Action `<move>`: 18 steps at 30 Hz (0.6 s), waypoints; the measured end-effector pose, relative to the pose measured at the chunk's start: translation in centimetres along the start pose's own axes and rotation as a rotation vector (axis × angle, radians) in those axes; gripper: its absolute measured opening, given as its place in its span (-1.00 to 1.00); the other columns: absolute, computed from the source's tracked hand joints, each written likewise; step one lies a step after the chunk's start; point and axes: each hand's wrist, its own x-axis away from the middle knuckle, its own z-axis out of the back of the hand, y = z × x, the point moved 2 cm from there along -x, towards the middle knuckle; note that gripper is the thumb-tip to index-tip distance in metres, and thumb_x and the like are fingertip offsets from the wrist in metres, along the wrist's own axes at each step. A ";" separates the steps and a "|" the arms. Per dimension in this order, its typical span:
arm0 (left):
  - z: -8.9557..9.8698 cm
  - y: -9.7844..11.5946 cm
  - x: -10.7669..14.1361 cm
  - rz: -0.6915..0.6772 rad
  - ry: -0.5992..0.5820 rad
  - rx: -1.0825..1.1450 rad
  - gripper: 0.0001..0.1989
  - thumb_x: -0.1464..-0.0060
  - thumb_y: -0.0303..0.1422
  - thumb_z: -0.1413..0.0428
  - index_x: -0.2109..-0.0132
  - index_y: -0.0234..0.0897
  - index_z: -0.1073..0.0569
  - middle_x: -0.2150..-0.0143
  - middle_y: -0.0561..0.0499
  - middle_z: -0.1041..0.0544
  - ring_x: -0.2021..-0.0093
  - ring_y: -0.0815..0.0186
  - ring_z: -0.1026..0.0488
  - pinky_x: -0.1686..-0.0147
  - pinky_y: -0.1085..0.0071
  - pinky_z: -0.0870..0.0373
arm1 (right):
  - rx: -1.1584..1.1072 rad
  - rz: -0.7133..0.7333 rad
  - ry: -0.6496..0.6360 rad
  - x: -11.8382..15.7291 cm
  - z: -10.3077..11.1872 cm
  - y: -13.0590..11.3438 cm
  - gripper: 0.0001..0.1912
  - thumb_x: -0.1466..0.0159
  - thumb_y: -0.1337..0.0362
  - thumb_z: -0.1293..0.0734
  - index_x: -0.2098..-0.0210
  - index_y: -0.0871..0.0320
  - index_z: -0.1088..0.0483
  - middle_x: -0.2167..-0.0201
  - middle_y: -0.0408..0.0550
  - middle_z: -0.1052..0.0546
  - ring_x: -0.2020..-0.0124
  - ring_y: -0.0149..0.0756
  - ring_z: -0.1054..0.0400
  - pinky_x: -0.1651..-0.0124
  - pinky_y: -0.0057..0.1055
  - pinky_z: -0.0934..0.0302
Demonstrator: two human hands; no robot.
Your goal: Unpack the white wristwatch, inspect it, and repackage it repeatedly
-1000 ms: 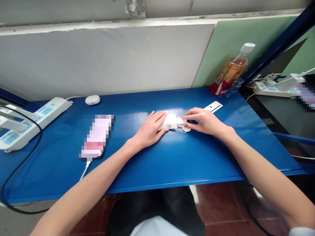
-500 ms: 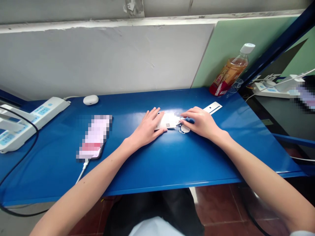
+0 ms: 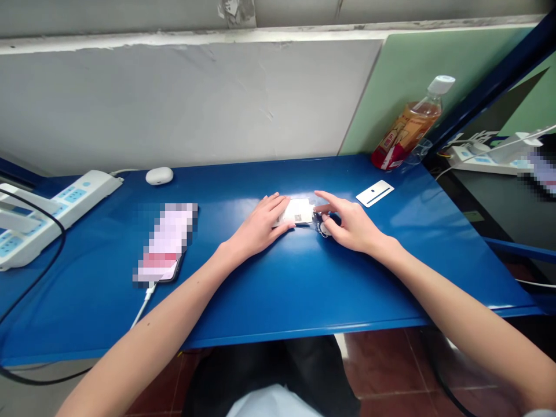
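Note:
A white card-like packet (image 3: 299, 212) with a small printed square lies flat on the blue table (image 3: 269, 289). My left hand (image 3: 266, 220) rests over its left end, fingers stretched and thumb along the near edge. At the packet's right end is my right hand (image 3: 347, 221), index finger extended and the other fingers bent, its fingertips by the packet's edge. A bead chain (image 3: 322, 230) with a round pale tag (image 3: 325, 227) lies partly beneath the right fingers. Beyond that hand sits a white card (image 3: 375, 193) with a dark slot.
A charging phone (image 3: 167, 240), a white earbud case (image 3: 159, 176) and a power strip (image 3: 65, 211) are on the left. A drink bottle (image 3: 408, 130) leans at the back right beside a blue post (image 3: 486, 78).
My right hand has shifted slightly toward me and its index finger has straightened. More of the slotted card now shows, while the round tag is more covered. My left hand has barely moved.

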 end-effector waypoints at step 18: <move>0.0 1.4 0.4 0.092 -0.142 -0.202 -0.42 -0.42 -0.18 0.22 -0.45 -0.35 -0.01 -0.50 -0.20 0.01 -0.49 0.00 0.16 -0.40 -0.07 0.13 | 0.018 -0.001 0.077 -0.4 1.2 1.3 -0.63 -0.30 0.30 -0.25 -0.08 0.15 -0.44 0.09 0.05 -0.64 -0.06 0.01 -0.42 -0.07 -0.04 -0.32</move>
